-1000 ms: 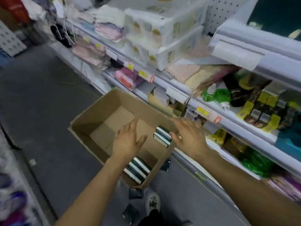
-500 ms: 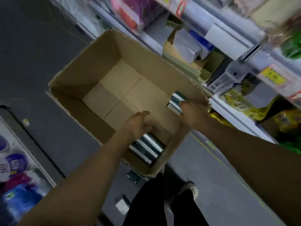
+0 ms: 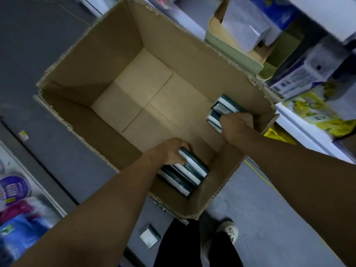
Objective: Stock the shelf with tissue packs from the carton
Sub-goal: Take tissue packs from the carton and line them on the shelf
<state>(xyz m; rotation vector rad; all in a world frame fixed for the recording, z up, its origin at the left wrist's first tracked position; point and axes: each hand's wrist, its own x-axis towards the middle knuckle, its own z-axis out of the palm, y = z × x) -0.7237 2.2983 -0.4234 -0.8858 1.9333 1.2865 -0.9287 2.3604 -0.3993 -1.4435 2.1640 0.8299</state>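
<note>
Nearest us, our dark trouser leg (image 3: pixel 179 245) and pale shoe (image 3: pixel 228 231) stand on the grey floor (image 3: pixel 269 218), with one loose pack (image 3: pixel 149 235) lying just beside the near corner of the carton (image 3: pixel 81 64). Our two bare forearms reach down into the carton, which sits open on the floor against the shelf (image 3: pixel 300 122). In the near corner lies a stack of teal-and-white tissue packs (image 3: pixel 185 172); our left hand (image 3: pixel 169 152) rests on its far end, fingers curled over the top edge of the uppermost pack, the thumb side hidden beneath the hand. Further in, against the right wall, a second group of packs (image 3: pixel 223 109) stands on edge, and our right hand (image 3: pixel 236 125) closes over its near side, fingers bent round the packs so that only their far ends show past the knuckles. The rest of the carton's bottom shows bare cardboard flaps. Beyond the carton, the shelf carries a green tray (image 3: pixel 233 45) holding pale wrapped packs, a printed white box (image 3: pixel 300 78) and a yellow bag (image 3: pixel 316 116). At the left edge, blurred purple and blue packages (image 3: pixel 17 214) fill another rack.
</note>
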